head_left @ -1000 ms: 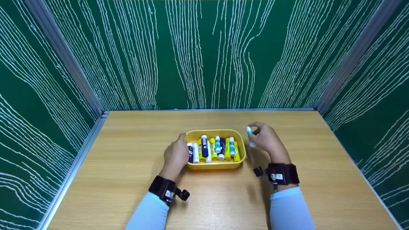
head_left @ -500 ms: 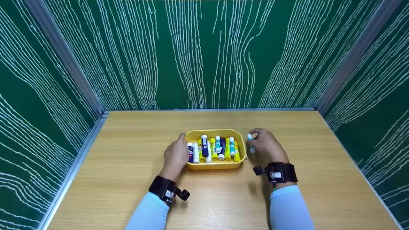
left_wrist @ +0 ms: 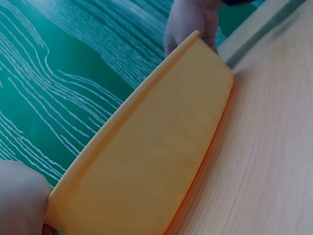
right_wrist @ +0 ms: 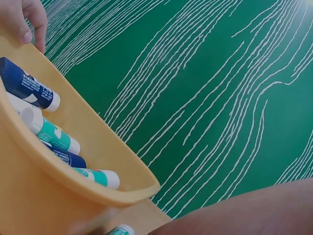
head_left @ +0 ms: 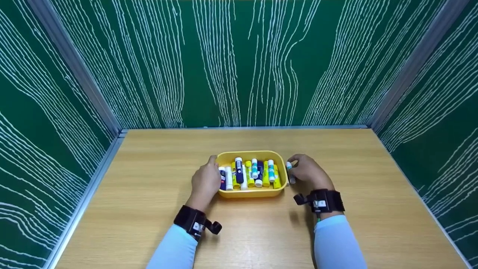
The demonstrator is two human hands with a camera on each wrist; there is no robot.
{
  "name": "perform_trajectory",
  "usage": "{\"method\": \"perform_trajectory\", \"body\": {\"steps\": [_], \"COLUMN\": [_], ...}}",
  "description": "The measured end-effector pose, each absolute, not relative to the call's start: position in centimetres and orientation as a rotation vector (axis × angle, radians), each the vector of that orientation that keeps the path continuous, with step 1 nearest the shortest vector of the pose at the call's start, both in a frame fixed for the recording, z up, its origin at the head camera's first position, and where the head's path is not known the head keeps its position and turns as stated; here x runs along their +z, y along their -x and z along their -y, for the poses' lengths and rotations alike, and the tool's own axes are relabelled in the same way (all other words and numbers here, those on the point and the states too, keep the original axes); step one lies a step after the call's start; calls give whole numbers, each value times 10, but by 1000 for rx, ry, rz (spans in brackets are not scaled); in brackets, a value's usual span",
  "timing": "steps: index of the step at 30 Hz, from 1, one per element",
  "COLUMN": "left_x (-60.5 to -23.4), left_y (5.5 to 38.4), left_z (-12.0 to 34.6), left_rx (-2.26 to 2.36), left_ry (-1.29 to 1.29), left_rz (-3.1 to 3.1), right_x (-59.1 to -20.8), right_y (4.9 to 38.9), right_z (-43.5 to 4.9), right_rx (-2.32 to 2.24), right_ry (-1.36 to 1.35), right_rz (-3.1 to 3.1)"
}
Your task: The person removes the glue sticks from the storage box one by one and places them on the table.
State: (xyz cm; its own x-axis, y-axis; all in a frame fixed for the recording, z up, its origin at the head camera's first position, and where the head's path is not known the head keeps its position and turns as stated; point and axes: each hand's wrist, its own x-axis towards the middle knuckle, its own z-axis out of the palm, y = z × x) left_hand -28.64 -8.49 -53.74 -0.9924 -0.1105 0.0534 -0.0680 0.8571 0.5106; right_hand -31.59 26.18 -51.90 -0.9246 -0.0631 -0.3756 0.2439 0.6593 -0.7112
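A yellow plastic box (head_left: 251, 194) stands on the table with glue sticks (head_left: 265, 173) lying in it, in dark blue, yellow, white and teal. My left hand (head_left: 206, 180) grips the box's left end, fingers over the rim; the left wrist view shows the box's smooth outer wall (left_wrist: 146, 142). Just outside the right end, my right hand (head_left: 313, 172) pinches a white-and-teal glue stick (head_left: 289, 167) between thumb and fingers. Only the white end of that glue stick (right_wrist: 122, 230) shows in the right wrist view, low beside the box; my fingers are mostly out of that view.
The wooden table (head_left: 157, 157) is bounded at the back and sides by green panels (head_left: 239, 63) with white wavy lines. Metal frame strips (head_left: 80, 67) run along the corners and edges. Both wrists wear black camera straps (head_left: 325, 200).
My right hand has come down and a little to the left with the glue stick, closer to the box's right end. The left hand and the box stay in place.
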Motion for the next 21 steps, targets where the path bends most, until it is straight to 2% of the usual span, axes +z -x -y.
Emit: {"method": "perform_trajectory", "body": {"steps": [21], "left_x": [-537], "left_y": [286], "left_z": [86], "left_rx": [-818], "left_ry": [-128], "left_rz": [2957], "right_x": [-521], "right_y": [312], "right_z": [-253], "right_rx": [-1152], "right_ry": [-116], "right_rz": [-2498]}}
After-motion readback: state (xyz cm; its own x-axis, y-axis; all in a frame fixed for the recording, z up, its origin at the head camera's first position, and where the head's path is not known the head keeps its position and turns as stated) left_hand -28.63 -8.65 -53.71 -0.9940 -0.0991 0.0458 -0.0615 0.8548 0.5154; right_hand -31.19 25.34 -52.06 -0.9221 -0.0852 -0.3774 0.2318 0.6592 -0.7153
